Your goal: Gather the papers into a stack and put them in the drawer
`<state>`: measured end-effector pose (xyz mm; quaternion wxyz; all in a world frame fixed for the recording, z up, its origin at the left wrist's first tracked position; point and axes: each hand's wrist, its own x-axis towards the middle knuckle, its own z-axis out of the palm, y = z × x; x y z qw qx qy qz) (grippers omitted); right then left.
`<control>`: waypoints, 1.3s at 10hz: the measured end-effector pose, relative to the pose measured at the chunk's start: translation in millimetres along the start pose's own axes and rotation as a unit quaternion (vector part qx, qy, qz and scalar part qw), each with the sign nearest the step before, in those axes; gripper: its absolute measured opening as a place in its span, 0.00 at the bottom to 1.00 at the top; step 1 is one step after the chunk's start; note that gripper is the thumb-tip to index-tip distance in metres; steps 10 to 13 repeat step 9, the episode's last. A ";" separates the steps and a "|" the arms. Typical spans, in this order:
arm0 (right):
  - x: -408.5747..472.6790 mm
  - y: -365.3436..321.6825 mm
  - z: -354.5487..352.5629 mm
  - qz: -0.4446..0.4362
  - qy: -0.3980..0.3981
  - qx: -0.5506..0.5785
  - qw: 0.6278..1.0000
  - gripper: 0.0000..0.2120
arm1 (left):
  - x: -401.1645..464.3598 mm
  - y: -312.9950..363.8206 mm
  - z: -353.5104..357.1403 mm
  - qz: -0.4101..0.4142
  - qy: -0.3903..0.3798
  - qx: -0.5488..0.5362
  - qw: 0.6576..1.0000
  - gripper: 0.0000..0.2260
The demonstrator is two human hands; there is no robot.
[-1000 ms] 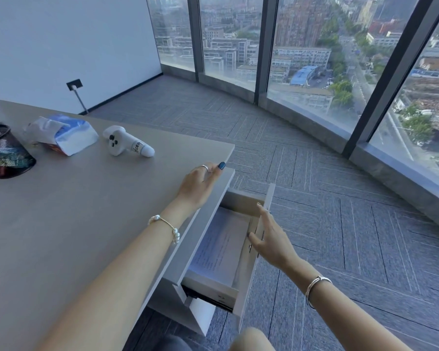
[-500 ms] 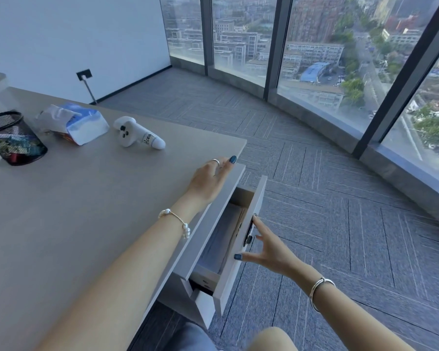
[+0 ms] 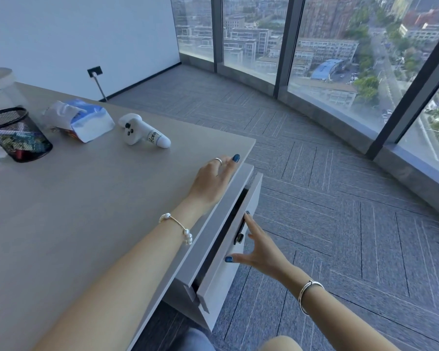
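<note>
The grey drawer (image 3: pixel 247 198) under the desk's right edge stands only a narrow gap out from its cabinet. Its inside is dark and the papers are hidden from view. My right hand (image 3: pixel 260 249) is spread flat, its fingertips pressing against the drawer front beside the black handle (image 3: pixel 239 237). My left hand (image 3: pixel 212 182) rests palm down on the desk's right edge, just above the drawer, fingers apart and holding nothing.
On the light wooden desk (image 3: pixel 74 211) stand a black mesh pen cup (image 3: pixel 17 135), a blue-and-white tissue pack (image 3: pixel 86 120) and a white handheld device (image 3: pixel 142 133). Grey carpet (image 3: pixel 340 211) runs right to floor-high windows (image 3: pixel 327 46). My knees show at the bottom edge.
The drawer has slid from wide open, with the papers showing inside, to nearly shut under my right hand's push. My left hand has stayed on the desk edge.
</note>
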<state>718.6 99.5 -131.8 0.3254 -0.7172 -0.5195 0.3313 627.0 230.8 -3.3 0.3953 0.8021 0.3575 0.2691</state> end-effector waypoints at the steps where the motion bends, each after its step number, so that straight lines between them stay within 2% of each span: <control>1: 9.9 -0.5 7.1 -0.010 0.005 0.008 1.000 0.55 | 1.7 -2.1 1.2 -0.011 0.004 -0.002 1.000 0.20; 4: 29.5 2.8 22.7 -0.017 -0.002 0.138 0.990 0.52 | 5.7 -2.8 5.5 -0.036 0.036 0.012 0.999 0.18; 5: 29.7 1.0 16.0 -0.027 -0.029 0.106 0.994 0.52 | 3.3 1.2 4.8 -0.042 0.033 0.007 0.999 0.18; 6: 27.3 -3.8 10.9 -0.032 -0.024 0.065 0.997 0.52 | 0.7 2.5 3.5 -0.043 0.033 -0.003 0.999 0.18; 8: 8.7 -12.8 -1.0 -0.028 0.028 0.065 0.997 0.50 | -1.0 2.6 3.3 -0.032 0.027 -0.003 0.999 0.17; 9: 2.4 -16.5 -5.6 -0.026 0.045 0.068 0.996 0.49 | -2.5 2.1 0.9 -0.048 0.055 -0.039 0.997 0.17; 13: 2.4 -16.5 -5.6 -0.026 0.045 0.068 0.996 0.49 | -2.5 2.1 0.9 -0.048 0.055 -0.039 0.997 0.17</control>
